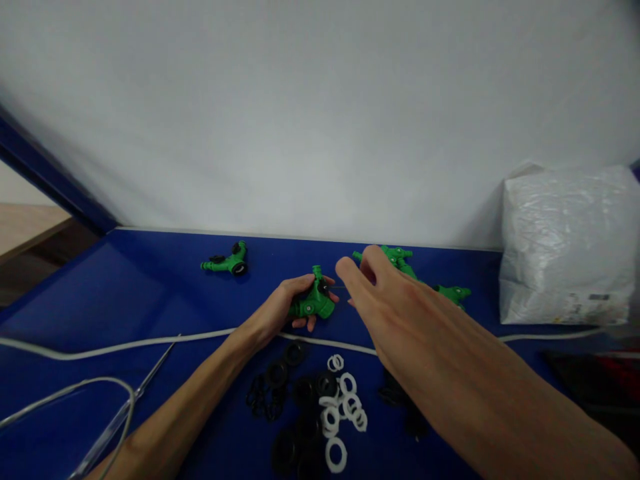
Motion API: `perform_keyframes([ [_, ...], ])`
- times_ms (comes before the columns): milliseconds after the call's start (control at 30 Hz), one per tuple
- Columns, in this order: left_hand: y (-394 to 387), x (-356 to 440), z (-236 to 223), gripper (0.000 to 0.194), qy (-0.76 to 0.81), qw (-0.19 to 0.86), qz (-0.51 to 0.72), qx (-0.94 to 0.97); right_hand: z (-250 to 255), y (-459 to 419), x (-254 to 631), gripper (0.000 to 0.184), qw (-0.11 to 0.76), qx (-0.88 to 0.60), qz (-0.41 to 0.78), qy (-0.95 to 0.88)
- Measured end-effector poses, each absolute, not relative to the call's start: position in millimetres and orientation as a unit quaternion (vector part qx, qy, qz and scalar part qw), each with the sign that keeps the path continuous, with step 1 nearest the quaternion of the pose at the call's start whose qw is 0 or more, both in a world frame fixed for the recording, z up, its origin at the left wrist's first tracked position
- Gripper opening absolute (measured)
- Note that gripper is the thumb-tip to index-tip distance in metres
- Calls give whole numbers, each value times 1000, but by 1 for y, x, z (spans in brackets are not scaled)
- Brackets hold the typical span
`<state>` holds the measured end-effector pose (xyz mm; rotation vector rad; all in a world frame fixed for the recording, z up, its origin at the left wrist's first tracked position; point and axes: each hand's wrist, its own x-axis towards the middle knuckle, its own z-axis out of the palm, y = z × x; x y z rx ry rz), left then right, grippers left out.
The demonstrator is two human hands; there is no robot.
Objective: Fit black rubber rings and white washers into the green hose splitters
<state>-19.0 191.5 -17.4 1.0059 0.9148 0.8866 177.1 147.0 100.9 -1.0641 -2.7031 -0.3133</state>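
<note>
My left hand [283, 308] is wrapped round a green plastic hose fitting [315, 300] with a black part on it, held just above the blue table [150, 293]. My right hand [380, 290] reaches in from the right, fingers pinched together close to the fitting's black part; what they hold is too small to name. Behind my right hand lie two more green fittings [400, 257], [453, 293]. A further green fitting with black caps [227, 261] rests at the back left. In front of my hands lie several black rings [280, 393] and several white rings [343, 407].
A white cable [125, 345] runs across the table from left to right. Metal tweezers [125, 413] and a looped wire lie at the front left. A white plastic bag [567, 247] stands at the back right against the white wall. A dark object lies at the right edge.
</note>
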Motion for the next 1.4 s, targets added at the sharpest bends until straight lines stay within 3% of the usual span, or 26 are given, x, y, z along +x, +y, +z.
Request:
perform_keyframes([
  [300,192,-19,-21,34,413,692,396,440,106,144,171,34,107,-366,-148,-912],
  [600,192,-19,-18,39,418,693,393,437,112,135,179,52,134,-310,-144,-930],
  [933,192,-20,-20,40,406,690,389,456,105,149,174,27,89,-415,-93,-901],
  [1400,189,-17,-9,42,414,685,391,454,101,145,182,56,122,-338,-92,-929],
])
